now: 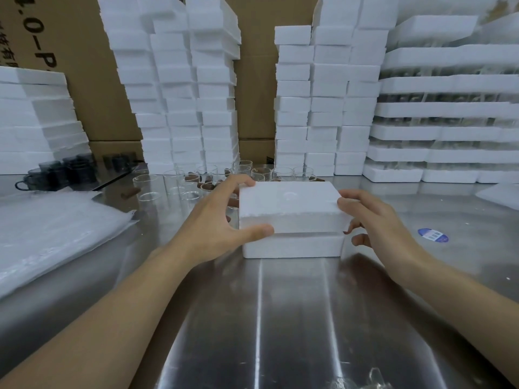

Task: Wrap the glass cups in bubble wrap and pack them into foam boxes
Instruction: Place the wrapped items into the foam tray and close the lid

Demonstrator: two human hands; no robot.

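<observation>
Left hand [216, 220] grips the left end of a white rectangular foam lid [289, 206], with the thumb pressed on the near face and the fingers hooked over the far top edge. Right hand [376, 223] holds the lid's right end, its fingers curled against that side. The lid lies on top of a matching white foam box base [292, 245], which stands on the shiny steel table [280, 318] at mid-depth, straight ahead of the person.

Just beyond the box, clear cylindrical glass cups [174, 181] stand in a cluster, with small brown pieces [193, 178] among them. On the left lies a flat stack of translucent bubble wrap sheets [50, 231], and dark smoked-glass mugs [56, 169] stand at the far left. Tall stacks of white foam boxes [182, 94] line the far edge against brown cardboard cartons [84, 80]. A round blue sticker [432, 235] lies on the table to the right of the right hand.
</observation>
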